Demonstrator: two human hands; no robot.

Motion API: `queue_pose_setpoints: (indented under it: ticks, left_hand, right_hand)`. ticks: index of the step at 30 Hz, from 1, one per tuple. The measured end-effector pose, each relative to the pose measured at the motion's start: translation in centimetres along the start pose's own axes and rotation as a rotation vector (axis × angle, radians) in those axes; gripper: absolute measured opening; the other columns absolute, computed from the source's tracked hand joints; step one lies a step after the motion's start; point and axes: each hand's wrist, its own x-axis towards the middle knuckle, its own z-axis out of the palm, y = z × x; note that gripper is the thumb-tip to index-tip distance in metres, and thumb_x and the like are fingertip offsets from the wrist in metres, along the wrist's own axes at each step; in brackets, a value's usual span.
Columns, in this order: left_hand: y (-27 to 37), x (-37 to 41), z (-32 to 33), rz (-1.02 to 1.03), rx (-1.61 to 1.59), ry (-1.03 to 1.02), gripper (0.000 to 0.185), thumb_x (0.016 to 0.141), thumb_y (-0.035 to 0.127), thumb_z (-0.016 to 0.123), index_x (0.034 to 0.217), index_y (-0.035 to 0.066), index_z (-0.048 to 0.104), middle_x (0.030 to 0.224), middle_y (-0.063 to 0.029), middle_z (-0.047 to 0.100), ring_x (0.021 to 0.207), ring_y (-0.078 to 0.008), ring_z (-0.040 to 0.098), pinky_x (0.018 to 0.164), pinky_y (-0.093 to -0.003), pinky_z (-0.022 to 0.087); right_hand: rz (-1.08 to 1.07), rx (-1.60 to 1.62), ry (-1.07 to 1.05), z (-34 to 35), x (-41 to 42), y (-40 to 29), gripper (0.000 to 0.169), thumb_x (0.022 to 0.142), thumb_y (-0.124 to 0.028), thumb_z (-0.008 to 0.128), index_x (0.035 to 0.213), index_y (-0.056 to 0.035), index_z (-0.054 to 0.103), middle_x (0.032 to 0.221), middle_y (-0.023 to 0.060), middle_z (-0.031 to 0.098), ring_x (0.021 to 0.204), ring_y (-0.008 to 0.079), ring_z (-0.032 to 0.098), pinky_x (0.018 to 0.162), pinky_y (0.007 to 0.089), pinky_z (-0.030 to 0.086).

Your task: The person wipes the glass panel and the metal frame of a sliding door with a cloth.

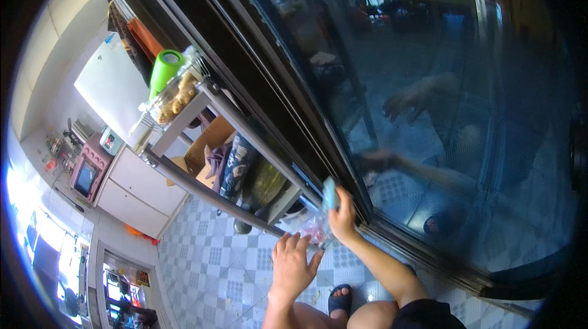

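Observation:
My right hand (343, 218) holds a light-blue cloth (329, 195) by the lower right post of a grey metal rack (248, 131), close to the dark sliding-door frame (294, 99). My left hand (291, 262) is palm down, fingers spread, at the lower end of the rack's left post (220, 209); I cannot tell how firmly it touches. Between the hands, a clear plastic bag (312, 228) with pink marks sits low in the rack. Ginger (183, 94) lies on the upper shelf beside a green container (165, 69). A large dark green gourd-like thing (266, 179) lies lower down.
A dark glass panel (413, 122) with reflections stands along the right. A cardboard box (211, 143) and patterned fabric (236, 168) are in the rack. Beyond are a white cabinet (138, 191), a pink oven (89, 168) and a tiled floor (206, 255). My slippered foot (340, 299) is below.

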Motion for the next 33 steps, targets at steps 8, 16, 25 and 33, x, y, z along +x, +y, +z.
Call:
queue_pose_setpoints:
  ticks: [8,16,25,33]
  left_hand:
    - [0.7,-0.3,-0.3,0.046,-0.134,-0.227,0.043,0.086,0.026,0.069,0.119,0.0,0.06,0.118,-0.0201,0.061,0.115,-0.0383,0.052,0.099,-0.0449,0.041]
    - [1.5,-1.7,-2.4,0.096,-0.222,-0.317,0.047,0.085,0.026,0.069,0.121,-0.001,0.056,0.117,-0.0202,0.062,0.109,-0.0386,0.056,0.095,-0.0442,0.045]
    - [0.7,-1.8,-2.5,0.032,-0.201,-0.337,0.048,0.084,0.026,0.071,0.12,-0.002,0.057,0.115,-0.019,0.063,0.105,-0.0372,0.058,0.092,-0.044,0.046]
    - [1.5,-2.3,-3.2,0.04,-0.225,-0.296,0.046,0.083,0.023,0.07,0.12,-0.001,0.057,0.114,-0.0184,0.062,0.105,-0.0364,0.058,0.092,-0.0434,0.045]
  right_hand:
    - [-0.485,-0.025,0.069,5.6,11.5,-7.1,0.073,0.069,0.009,0.068,0.135,-0.0066,0.04,0.147,0.0217,0.034,0.129,0.0411,0.042,0.11,0.0468,0.036]
    - [-0.332,-0.193,0.018,4.1,0.2,5.1,0.08,0.067,0.009,0.069,0.134,-0.0111,0.03,0.139,0.0225,0.037,0.125,0.0409,0.044,0.107,0.0486,0.04]
    - [-0.135,-0.402,-0.165,0.6,-11.8,17.2,0.049,0.085,0.006,0.057,0.129,-0.0003,0.036,0.135,0.0273,0.043,0.12,0.045,0.047,0.102,0.0477,0.042]
    - [0.644,-0.569,-0.685,-5.1,-17.3,18.9,0.058,0.079,0.009,0.05,0.135,-0.003,0.038,0.134,0.0261,0.043,0.119,0.0468,0.046,0.098,0.049,0.042]
